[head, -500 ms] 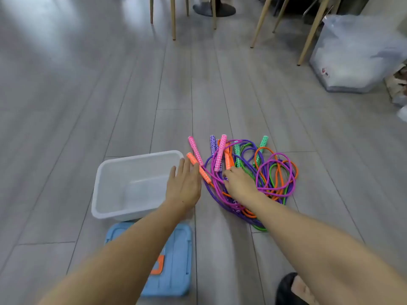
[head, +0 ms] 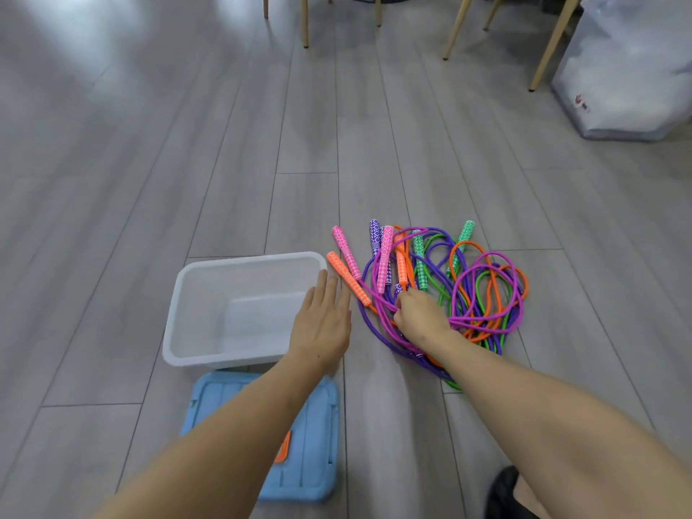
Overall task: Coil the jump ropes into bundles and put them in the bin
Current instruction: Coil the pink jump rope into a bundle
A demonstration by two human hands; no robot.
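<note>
Hands at the tangled jump ropes [head: 442, 286] beside the bin [head: 209, 294]

The right hand [head: 419, 316] curled its fingers into the rope pile on the floor, pinching the cords; the left hand [head: 322, 324] hovered flat with straight fingers, holding nothing, over the white bin's right edge.

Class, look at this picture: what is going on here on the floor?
A person is starting to sort a tangled pile of jump ropes lying on the floor. The right hand has its fingers curled into the pile, its grip on the pink rope. The left hand is flat and open, holding nothing, beside the white bin. The bin holds nothing yet; its blue lid lies on the floor in front of it. No rope is bundled so far.
</note>
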